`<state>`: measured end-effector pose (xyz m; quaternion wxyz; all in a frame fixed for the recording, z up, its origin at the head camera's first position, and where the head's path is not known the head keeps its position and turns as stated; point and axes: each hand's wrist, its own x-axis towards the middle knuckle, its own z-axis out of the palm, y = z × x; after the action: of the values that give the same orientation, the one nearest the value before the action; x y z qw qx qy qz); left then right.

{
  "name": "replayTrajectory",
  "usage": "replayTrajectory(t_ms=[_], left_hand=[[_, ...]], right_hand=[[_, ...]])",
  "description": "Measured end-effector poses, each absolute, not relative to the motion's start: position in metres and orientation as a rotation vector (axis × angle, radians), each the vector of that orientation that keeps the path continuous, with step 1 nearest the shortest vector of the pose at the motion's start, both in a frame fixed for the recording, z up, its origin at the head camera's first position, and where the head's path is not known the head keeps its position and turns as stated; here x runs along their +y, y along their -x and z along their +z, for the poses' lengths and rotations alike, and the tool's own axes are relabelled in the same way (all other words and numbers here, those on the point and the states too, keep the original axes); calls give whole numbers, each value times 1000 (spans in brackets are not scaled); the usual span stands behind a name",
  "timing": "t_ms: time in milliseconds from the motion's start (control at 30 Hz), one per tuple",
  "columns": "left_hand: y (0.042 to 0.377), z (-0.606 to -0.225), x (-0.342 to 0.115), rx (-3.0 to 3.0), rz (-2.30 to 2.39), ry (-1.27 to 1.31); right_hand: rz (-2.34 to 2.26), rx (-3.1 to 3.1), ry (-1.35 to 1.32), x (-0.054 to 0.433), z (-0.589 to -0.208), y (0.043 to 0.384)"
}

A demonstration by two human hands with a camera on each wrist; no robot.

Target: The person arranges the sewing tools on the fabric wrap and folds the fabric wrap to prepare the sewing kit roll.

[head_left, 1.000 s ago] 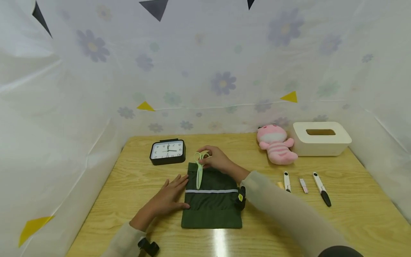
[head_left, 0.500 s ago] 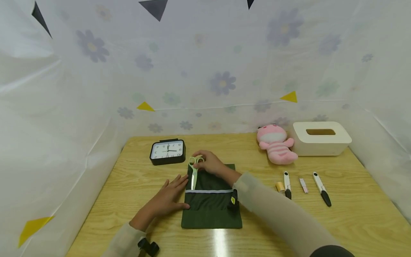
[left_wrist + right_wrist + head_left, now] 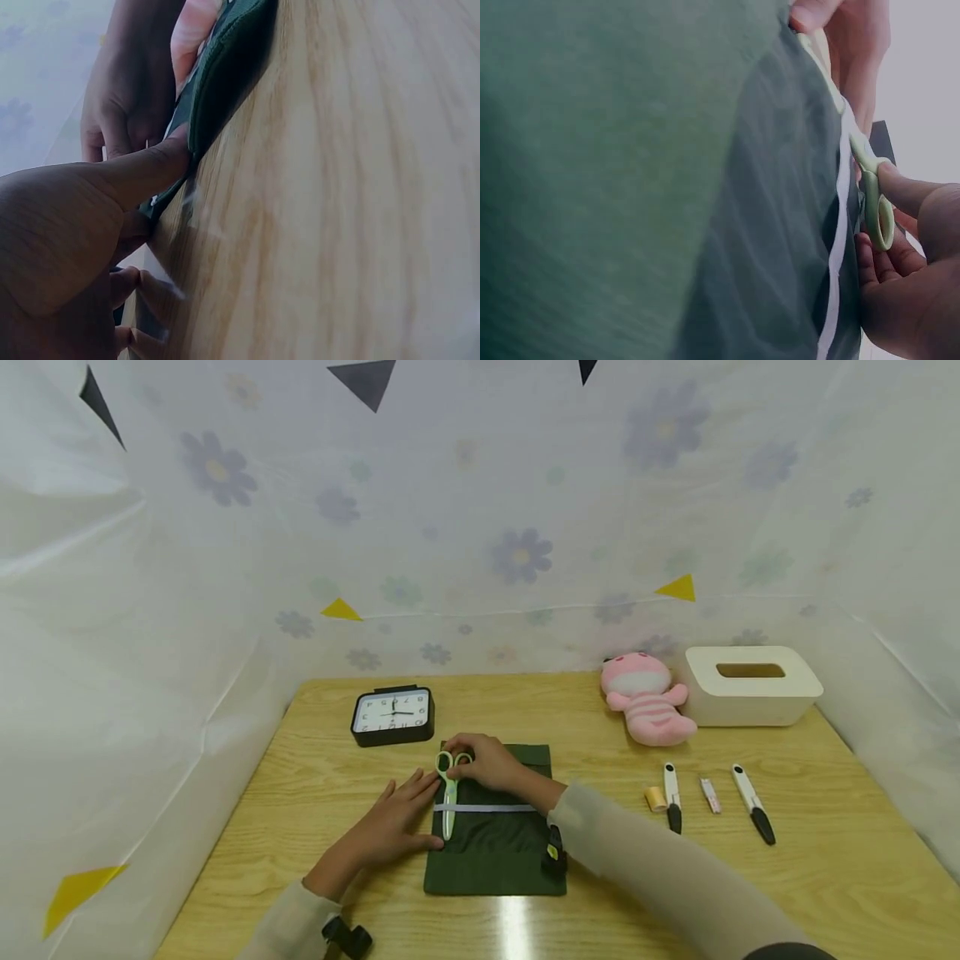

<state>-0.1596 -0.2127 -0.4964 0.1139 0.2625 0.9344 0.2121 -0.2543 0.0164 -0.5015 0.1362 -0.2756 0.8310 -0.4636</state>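
Observation:
A dark green cloth roll (image 3: 495, 870) with a white elastic band (image 3: 491, 808) across it lies flat on the table. My right hand (image 3: 487, 763) pinches pale green scissors (image 3: 450, 793) by the handle loops near the cloth's upper left corner. Their blades point toward me, and the band crosses over them, with the tip below it. In the right wrist view the scissors' handle (image 3: 874, 187) sits between thumb and fingers. My left hand (image 3: 393, 818) lies with fingers spread at the cloth's left edge, its thumb (image 3: 157, 169) pressing on that edge in the left wrist view.
A black clock (image 3: 393, 714) lies at the back left. At the back right are a pink plush toy (image 3: 645, 700) and a white tissue box (image 3: 753, 697). Right of my arm lie a yellow thread spool (image 3: 655, 799), two white-and-black tools (image 3: 753, 803) and a small pinkish-white item (image 3: 709, 795).
My right hand has carried the scissors left, then toward me, sliding the blades under the white band. The left hand has stayed in place.

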Motion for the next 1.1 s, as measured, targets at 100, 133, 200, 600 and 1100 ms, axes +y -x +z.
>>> replayTrajectory(t_ms=[100, 133, 200, 600, 1100], left_hand=[[160, -497, -213, 2745, 612, -774], [160, -497, -213, 2748, 609, -776], [160, -497, -214, 2751, 604, -783], [158, -497, -216, 2732, 620, -817], [158, -501, -217, 2750, 639, -791]], right_hand=[[-1320, 2410, 810, 17, -501, 249], [-1317, 2409, 811, 17, -501, 248], [-1313, 2408, 811, 17, -501, 246], [-1236, 2401, 870, 20, -506, 241], [-1089, 2429, 987, 21, -507, 244]])
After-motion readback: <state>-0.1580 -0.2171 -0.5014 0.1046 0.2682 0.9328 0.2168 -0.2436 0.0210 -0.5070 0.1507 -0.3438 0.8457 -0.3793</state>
